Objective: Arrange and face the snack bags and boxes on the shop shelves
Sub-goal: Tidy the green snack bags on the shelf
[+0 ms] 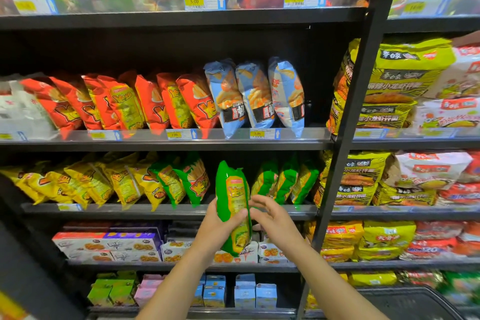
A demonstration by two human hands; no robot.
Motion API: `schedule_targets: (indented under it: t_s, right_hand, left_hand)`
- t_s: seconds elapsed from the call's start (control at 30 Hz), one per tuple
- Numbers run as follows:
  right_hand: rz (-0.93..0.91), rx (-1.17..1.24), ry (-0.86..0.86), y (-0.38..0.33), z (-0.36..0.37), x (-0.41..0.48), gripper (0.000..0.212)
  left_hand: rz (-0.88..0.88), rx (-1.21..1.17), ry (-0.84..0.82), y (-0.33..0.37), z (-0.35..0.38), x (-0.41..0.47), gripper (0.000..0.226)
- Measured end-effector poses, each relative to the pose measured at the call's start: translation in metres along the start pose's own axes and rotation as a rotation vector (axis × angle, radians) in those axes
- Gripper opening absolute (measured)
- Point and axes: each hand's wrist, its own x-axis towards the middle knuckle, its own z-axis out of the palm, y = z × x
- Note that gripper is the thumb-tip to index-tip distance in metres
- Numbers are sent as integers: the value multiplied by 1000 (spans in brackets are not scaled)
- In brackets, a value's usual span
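Head: left hand grips one green bag — three blue bags (upright) above.

A snack aisle in a small shop.

Dark metal shelves rise in tiers from near the floor to above my head, each packed with many copies of the same goods: red snack bags, pale blue bags, yellow bags and green bags, with biscuit boxes and small cartons lower down. Clear strips along the shelf fronts carry yellow price tags reading 5.00 and 4.90, with barcodes and blue arrows. Past a black upright, the next bay is stacked with big yellow multipacks.
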Motion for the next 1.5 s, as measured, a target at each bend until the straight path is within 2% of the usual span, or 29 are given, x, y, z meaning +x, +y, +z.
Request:
schedule_targets:
  t_s: [0.13, 0.23, 0.33, 0.4, 0.57, 0.7, 0.83, 1.07, 1.27, 1.37, 1.5]
  right_hand:
    - [5, 54, 29, 2, -4, 1, 34]
    - [66, 69, 43, 2, -9, 2, 38]
    - [166, 168, -44, 4, -8, 1, 47]
    - [173, 215, -91, 7, -6, 1, 45]
    - [136, 210, -15, 16, -4, 4, 37]
    - [108, 144, 8, 19, 0, 10, 45]
    - [127, 47, 16, 27, 3, 26, 59]
    - [155, -59, 267, 50, -4, 73, 87]
    - [131, -235, 461, 61, -13, 126, 81]
    - [131, -363, 527, 68, -14, 151, 92]
    - [188, -458, 532, 79, -10, 175, 98]
  left_hand:
    - [-42, -70, 61, -8, -6, 5, 49]
    - [-73, -141, 27, -11, -9, 4, 50]
    - [-103, -256, -51, -10, -9, 3, 53]
    - [-117, -295, -87, -9, -9, 2, 55]
    - [-87, -191, -81, -11, -13, 3, 51]
    - [-69, -37, -13, -13, -19, 9, 39]
    - [-72, -31, 75, -20, -27, 26, 38]
    - [-120, -68, 213, -40, -43, 95, 47]
    - [-126, -94, 322, -57, -30, 164, 54]
    - [-137, -105, 375, -62, -21, 192, 60]
    - [-110, -105, 451, -58, -12, 215, 54]
